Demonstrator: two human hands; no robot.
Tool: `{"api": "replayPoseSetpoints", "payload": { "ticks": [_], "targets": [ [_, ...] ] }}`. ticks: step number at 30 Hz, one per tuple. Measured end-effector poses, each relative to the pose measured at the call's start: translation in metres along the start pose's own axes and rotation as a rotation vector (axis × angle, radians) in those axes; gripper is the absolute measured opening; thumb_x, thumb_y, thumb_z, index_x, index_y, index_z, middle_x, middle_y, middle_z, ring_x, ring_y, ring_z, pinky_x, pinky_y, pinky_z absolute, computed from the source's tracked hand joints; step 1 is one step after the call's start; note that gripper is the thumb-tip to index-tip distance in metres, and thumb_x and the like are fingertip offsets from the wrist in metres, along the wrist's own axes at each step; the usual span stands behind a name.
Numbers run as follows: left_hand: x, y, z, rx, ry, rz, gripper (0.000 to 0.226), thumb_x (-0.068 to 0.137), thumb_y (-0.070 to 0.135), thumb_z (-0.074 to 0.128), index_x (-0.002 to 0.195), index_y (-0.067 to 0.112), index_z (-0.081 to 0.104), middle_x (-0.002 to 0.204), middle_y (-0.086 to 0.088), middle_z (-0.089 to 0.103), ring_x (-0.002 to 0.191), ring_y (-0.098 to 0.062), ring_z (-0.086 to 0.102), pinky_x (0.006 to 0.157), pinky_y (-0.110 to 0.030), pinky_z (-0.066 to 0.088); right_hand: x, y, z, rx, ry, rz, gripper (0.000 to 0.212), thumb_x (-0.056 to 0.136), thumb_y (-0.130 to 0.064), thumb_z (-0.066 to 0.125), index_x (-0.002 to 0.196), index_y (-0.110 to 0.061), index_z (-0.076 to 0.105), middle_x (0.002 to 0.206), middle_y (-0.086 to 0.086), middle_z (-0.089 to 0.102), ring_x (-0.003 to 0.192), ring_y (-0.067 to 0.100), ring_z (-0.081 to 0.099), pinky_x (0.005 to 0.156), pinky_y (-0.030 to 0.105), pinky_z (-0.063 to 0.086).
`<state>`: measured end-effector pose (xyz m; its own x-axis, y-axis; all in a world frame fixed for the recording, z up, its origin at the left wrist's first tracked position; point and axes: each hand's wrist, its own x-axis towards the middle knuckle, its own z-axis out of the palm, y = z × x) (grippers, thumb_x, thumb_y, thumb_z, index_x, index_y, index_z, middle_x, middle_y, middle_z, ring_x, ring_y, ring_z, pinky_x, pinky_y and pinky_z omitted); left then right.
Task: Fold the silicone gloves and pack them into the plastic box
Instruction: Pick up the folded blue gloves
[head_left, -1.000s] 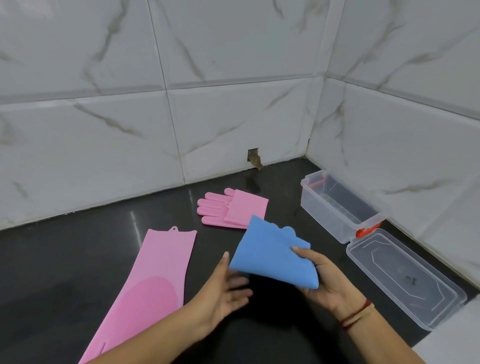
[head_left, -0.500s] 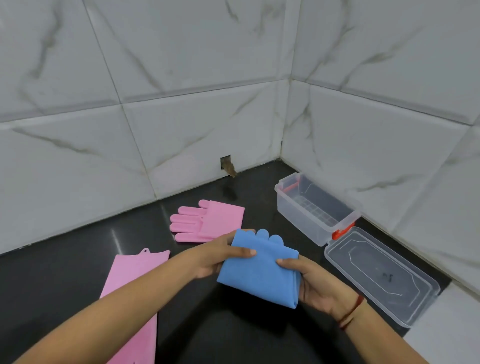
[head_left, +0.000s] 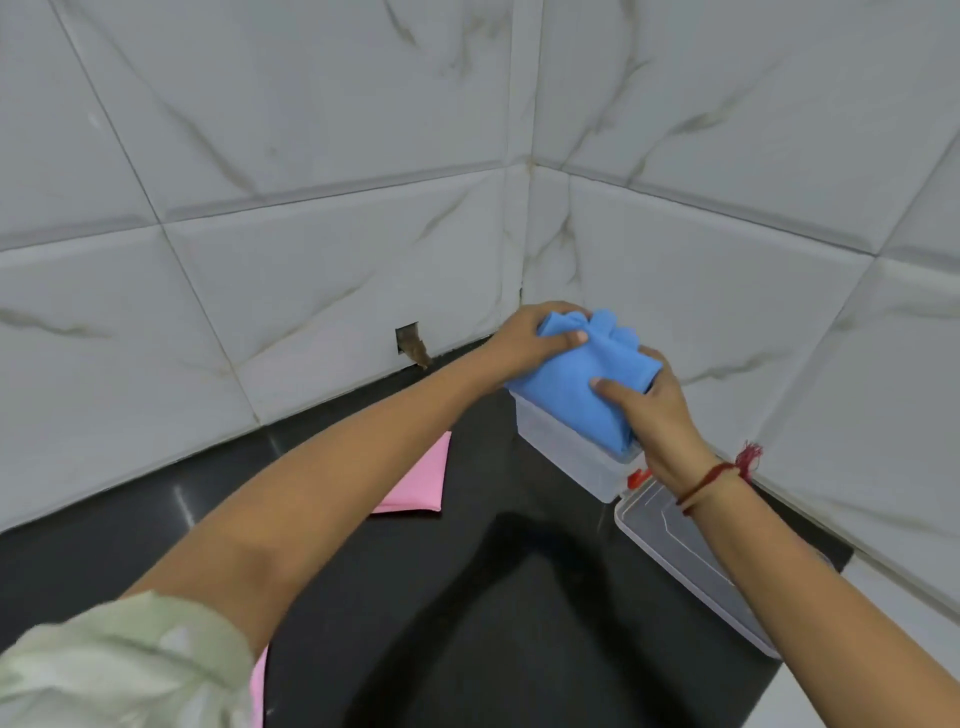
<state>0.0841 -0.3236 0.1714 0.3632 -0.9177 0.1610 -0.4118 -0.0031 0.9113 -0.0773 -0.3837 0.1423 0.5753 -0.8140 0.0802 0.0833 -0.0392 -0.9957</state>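
Observation:
A folded blue silicone glove (head_left: 582, 379) sits over the top of the clear plastic box (head_left: 569, 449) in the counter's far right corner. My left hand (head_left: 530, 338) grips the glove's far end and my right hand (head_left: 649, 410) grips its near right side. The glove's lower edge dips into the box opening. A folded pink glove (head_left: 418, 486) lies on the black counter, partly hidden behind my left forearm. A sliver of another pink glove (head_left: 258, 680) shows by my left sleeve.
The box's clear lid (head_left: 675, 551) lies flat on the counter just in front of the box, under my right forearm. Tiled walls meet in a corner right behind the box. A small hole (head_left: 410, 343) is in the back wall.
Both hands have carried the folded blue glove away from me and to the right, from above the counter onto the open box. My view has turned towards the corner.

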Motion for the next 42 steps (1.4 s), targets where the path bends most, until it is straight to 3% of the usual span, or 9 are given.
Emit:
{"api": "replayPoseSetpoints", "payload": {
  "ticks": [5,12,16,22,26,28,32,38,42],
  "targets": [
    [0.046,-0.01,0.013,0.172,-0.083,0.039,0.024,0.092,0.015,0.061,0.115,0.008,0.063,0.118,-0.013,0.064,0.111,-0.026,0.059,0.098,-0.039,0.046,0.039,0.007,-0.021,-0.13,0.041,0.009,0.018,0.087,-0.004,0.054,0.103,-0.01,0.048,0.09,0.004,0.057,0.076,0.015,0.055,0.055,0.021,0.046],
    [0.066,-0.054,0.026,0.539,-0.295,-0.052,0.032,0.094,0.012,0.055,0.125,0.007,0.056,0.13,-0.015,0.055,0.119,-0.029,0.05,0.09,-0.027,0.034,0.071,0.033,-0.023,-0.546,-0.157,0.348,0.017,0.078,-0.001,0.058,0.094,-0.003,0.055,0.077,0.013,0.056,0.069,0.028,0.057,0.051,0.029,0.045],
    [0.074,-0.064,0.041,0.721,-0.397,-0.102,0.036,0.094,0.018,0.055,0.13,0.013,0.053,0.133,-0.011,0.052,0.121,-0.027,0.047,0.097,-0.033,0.035,0.077,0.039,-0.011,-0.945,-0.339,0.411,0.018,0.078,0.0,0.052,0.096,-0.001,0.05,0.088,0.018,0.052,0.078,0.03,0.054,0.057,0.034,0.045],
    [0.082,-0.072,0.055,0.941,-0.454,-0.204,0.039,0.097,0.031,0.05,0.134,0.019,0.049,0.137,-0.005,0.051,0.125,-0.024,0.045,0.1,-0.036,0.034,0.084,0.046,-0.002,-1.12,-0.425,0.484,0.019,0.092,-0.009,0.036,0.078,-0.004,0.049,0.076,0.012,0.048,0.084,0.028,0.052,0.08,0.034,0.048],
    [0.084,-0.079,0.063,1.016,-0.538,-0.313,0.037,0.1,0.034,0.042,0.133,0.02,0.048,0.138,-0.007,0.05,0.124,-0.028,0.046,0.103,-0.041,0.036,0.085,0.061,0.004,-1.288,-0.475,0.501,0.035,0.097,-0.019,0.031,0.113,0.0,0.056,0.102,0.016,0.058,0.113,0.033,0.055,0.099,0.04,0.044],
    [0.083,-0.081,0.067,1.044,-0.556,-0.322,0.037,0.1,0.034,0.043,0.132,0.018,0.05,0.137,-0.009,0.051,0.121,-0.03,0.049,0.1,-0.043,0.041,0.086,0.071,0.006,-1.43,-0.503,0.47,0.037,0.095,-0.019,0.032,0.115,0.0,0.057,0.116,0.018,0.061,0.11,0.031,0.057,0.093,0.036,0.044],
    [0.074,-0.076,0.07,1.242,-0.482,-0.165,0.034,0.099,0.032,0.044,0.125,0.012,0.055,0.124,-0.007,0.06,0.112,-0.025,0.055,0.091,-0.034,0.041,0.085,0.078,0.008,-1.698,-0.462,0.317,0.026,0.088,-0.019,0.047,0.106,-0.008,0.062,0.091,0.01,0.061,0.082,0.022,0.058,0.072,0.03,0.045],
    [0.067,-0.055,0.054,1.239,-0.126,0.174,0.032,0.087,0.032,0.064,0.107,0.009,0.054,0.105,-0.007,0.062,0.092,-0.026,0.063,0.064,-0.032,0.043,0.083,0.073,0.0,-1.842,-0.243,-0.162,0.026,0.089,-0.008,0.044,0.108,-0.012,0.061,0.103,0.007,0.068,0.092,0.024,0.066,0.067,0.028,0.046],
    [0.061,-0.05,0.055,1.055,-0.392,-0.1,0.018,0.091,0.023,0.054,0.102,0.011,0.061,0.102,-0.007,0.062,0.092,-0.023,0.058,0.082,-0.033,0.049,0.086,0.066,0.006,-1.631,-0.426,-0.016,0.026,0.089,-0.011,0.046,0.11,-0.009,0.06,0.108,0.012,0.066,0.095,0.027,0.064,0.074,0.031,0.048]
  ]
}}
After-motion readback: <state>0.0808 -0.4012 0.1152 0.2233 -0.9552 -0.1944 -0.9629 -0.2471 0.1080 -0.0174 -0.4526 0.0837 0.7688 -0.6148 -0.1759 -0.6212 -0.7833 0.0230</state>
